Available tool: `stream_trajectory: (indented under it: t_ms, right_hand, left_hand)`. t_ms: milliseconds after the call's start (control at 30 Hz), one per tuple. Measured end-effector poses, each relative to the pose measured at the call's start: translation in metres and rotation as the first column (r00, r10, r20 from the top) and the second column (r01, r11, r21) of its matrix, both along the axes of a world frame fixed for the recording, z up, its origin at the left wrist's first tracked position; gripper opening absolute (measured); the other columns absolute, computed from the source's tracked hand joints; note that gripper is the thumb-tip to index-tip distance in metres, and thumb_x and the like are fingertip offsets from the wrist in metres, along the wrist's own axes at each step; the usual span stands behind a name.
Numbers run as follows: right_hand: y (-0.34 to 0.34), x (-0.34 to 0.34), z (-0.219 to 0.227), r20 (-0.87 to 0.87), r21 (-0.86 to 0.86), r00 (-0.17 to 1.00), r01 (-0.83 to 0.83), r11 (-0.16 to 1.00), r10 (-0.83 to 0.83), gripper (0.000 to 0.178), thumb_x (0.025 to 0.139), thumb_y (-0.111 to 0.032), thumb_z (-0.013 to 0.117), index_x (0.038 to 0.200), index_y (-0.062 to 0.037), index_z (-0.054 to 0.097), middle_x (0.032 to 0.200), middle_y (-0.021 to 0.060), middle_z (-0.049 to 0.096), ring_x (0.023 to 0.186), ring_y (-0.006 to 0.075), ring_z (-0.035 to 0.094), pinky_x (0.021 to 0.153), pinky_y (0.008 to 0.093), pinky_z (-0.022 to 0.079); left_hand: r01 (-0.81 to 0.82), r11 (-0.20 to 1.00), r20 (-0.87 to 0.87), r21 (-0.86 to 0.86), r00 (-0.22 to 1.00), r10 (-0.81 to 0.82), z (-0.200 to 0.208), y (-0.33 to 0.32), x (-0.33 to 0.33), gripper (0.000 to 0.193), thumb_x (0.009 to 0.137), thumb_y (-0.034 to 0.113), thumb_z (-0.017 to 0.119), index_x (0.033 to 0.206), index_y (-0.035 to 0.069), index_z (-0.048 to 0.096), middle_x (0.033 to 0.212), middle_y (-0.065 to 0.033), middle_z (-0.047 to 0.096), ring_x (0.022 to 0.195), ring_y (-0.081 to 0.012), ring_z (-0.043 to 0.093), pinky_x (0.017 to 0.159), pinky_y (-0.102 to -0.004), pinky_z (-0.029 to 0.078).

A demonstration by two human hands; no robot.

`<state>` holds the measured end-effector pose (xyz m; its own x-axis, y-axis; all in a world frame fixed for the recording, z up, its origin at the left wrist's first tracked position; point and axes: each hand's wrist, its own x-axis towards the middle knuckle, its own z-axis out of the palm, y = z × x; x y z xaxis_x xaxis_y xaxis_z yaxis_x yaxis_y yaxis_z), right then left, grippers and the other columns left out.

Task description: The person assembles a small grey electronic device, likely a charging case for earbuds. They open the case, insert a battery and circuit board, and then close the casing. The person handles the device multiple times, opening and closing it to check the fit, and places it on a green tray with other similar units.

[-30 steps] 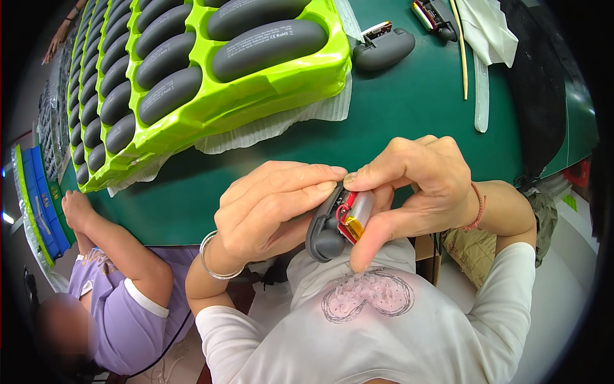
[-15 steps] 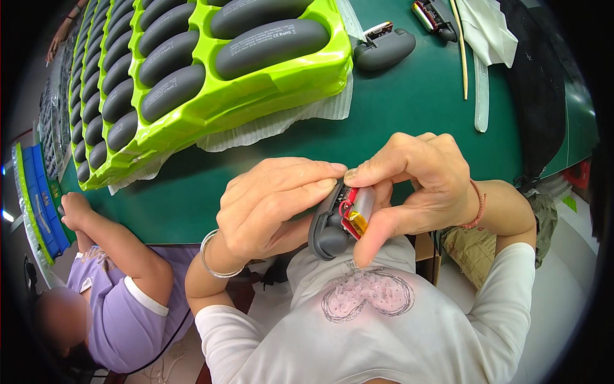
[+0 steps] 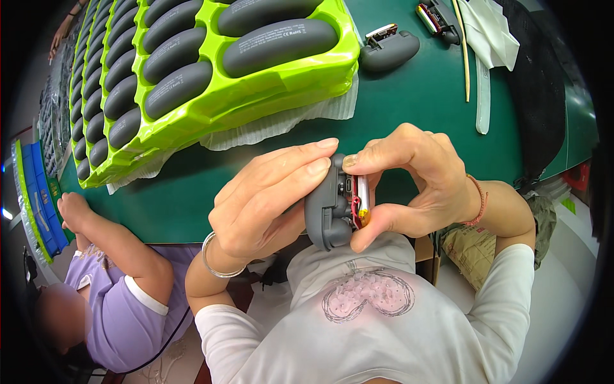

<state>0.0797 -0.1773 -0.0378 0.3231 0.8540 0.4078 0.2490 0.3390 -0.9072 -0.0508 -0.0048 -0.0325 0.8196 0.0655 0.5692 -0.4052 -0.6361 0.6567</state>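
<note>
My left hand (image 3: 262, 205) wraps around a dark grey rounded plastic housing (image 3: 323, 217), its fingers along the back of the shell. The open side of the housing faces right. At that opening, my right hand (image 3: 425, 176) pinches a circuit board with a silver pouch battery (image 3: 364, 195) by its two ends, between thumb and fingers. Red wire and a yellow strip show on this assembly. It sits at the mouth of the shell, seen nearly edge-on; how deep it reaches inside is hidden.
A bright green tray (image 3: 288, 86) of grey rounded housings fills the upper left of the green table (image 3: 409, 102). Two opened units (image 3: 390, 51) lie beyond it, near a thin wooden stick (image 3: 465, 57) and white cloth (image 3: 489, 32). At left sits a co-worker in purple (image 3: 128, 313).
Both hands have tilted the housing more upright and lifted it slightly. The battery's flat face has turned, so it now shows nearly edge-on against the shell.
</note>
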Motion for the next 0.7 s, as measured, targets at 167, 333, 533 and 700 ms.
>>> stream_trajectory:
  t_ms: [167,333,533,700]
  right_hand:
    - [0.001,-0.001,-0.004,-0.025,0.018,0.999,-0.034,0.999,0.035,0.059,0.066,-0.018,0.088,0.111,0.0061,0.057,0.097,0.0147,0.064,0.070,0.0211,0.066,0.064,0.0301,0.053]
    - [0.009,-0.006,-0.011,-0.010,0.088,0.999,0.047,0.995,-0.047,0.045,0.072,-0.012,0.082,0.110,-0.0008,0.059,0.089,0.0060,0.063,0.066,0.0132,0.065,0.058,0.0227,0.052]
    - [0.008,-0.005,-0.010,0.013,0.077,0.998,0.057,0.995,-0.058,0.040,0.073,-0.004,0.078,0.108,-0.0025,0.060,0.091,0.0073,0.062,0.068,0.0156,0.064,0.059,0.0248,0.051]
    - [0.012,-0.008,-0.012,0.192,0.122,0.968,0.139,0.983,-0.161,0.033,0.072,-0.001,0.074,0.103,-0.0049,0.062,0.091,0.0091,0.062,0.068,0.0188,0.063,0.059,0.0265,0.051]
  left_hand:
    - [-0.030,1.000,0.042,-0.005,0.999,0.030,-0.002,0.000,0.002,0.036,0.070,-0.006,0.075,0.104,-0.005,0.063,0.101,-0.0250,0.068,0.088,-0.0319,0.069,0.077,-0.0338,0.056]
    - [-0.075,0.997,0.060,-0.014,0.995,0.076,0.000,-0.003,0.000,0.032,0.073,-0.004,0.074,0.104,-0.004,0.063,0.107,-0.0256,0.066,0.094,-0.0322,0.068,0.082,-0.0353,0.055]
    - [-0.076,0.991,0.030,-0.107,0.996,0.080,-0.006,-0.003,-0.003,0.039,0.075,-0.014,0.066,0.112,-0.004,0.058,0.111,-0.0273,0.063,0.098,-0.0343,0.066,0.083,-0.0364,0.056]
    - [-0.087,0.960,-0.037,-0.266,0.996,0.080,-0.013,-0.006,-0.005,0.051,0.077,-0.022,0.058,0.124,-0.006,0.046,0.114,-0.0279,0.061,0.102,-0.0358,0.065,0.079,-0.0357,0.059]
